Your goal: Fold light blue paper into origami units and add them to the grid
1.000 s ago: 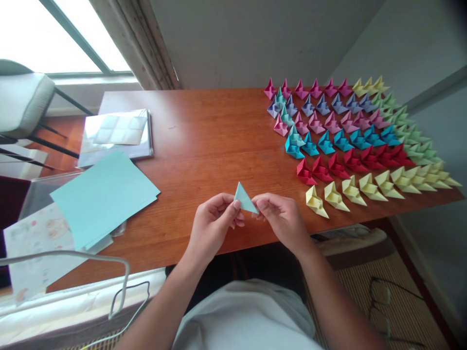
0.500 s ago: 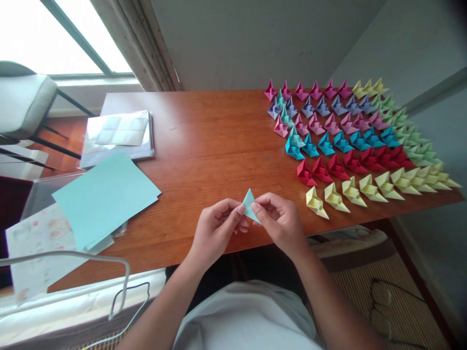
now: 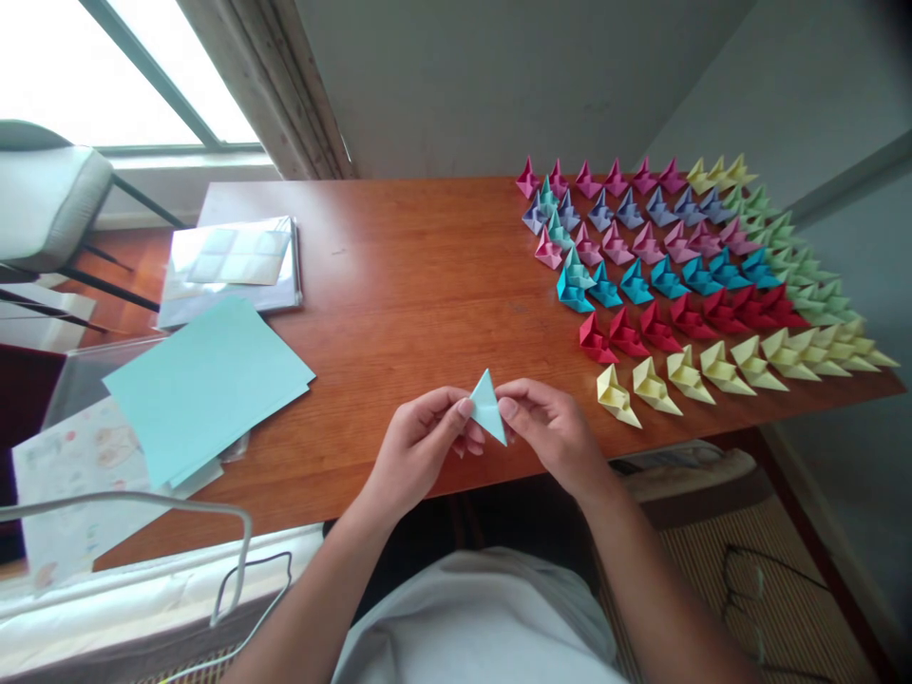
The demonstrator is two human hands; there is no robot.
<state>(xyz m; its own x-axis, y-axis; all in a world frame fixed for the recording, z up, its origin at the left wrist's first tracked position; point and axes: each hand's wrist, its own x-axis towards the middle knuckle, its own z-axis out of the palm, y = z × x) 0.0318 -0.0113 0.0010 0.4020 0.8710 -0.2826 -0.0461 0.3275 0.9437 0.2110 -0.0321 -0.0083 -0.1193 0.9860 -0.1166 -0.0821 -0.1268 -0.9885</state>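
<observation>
A small folded piece of light aqua paper (image 3: 488, 407), shaped like a pointed triangle, is held just above the table's front edge. My left hand (image 3: 431, 437) pinches its left corner between thumb and fingers. On the other side, my right hand (image 3: 548, 427) has its thumb and curled fingers at the paper's right edge; its fingertips are partly hidden behind the paper. To the right stand rows of folded paper boats (image 3: 656, 329) in red, blue, pink, purple, yellow and green, with several aqua ones (image 3: 560, 230) among them at the left end.
Flat aqua sheets (image 3: 206, 389) lie at the table's left, over a patterned paper (image 3: 64, 484). Behind them is a plastic-wrapped stack (image 3: 178, 299) with a creased sheet (image 3: 238, 256) on it. A pale cable or tube (image 3: 178, 499) crosses the lower left. A chair (image 3: 49, 199) stands beyond.
My right thumb has shifted right, off the paper's face to its edge, so more of the triangle shows. The left hand's pinch stays nearly the same.
</observation>
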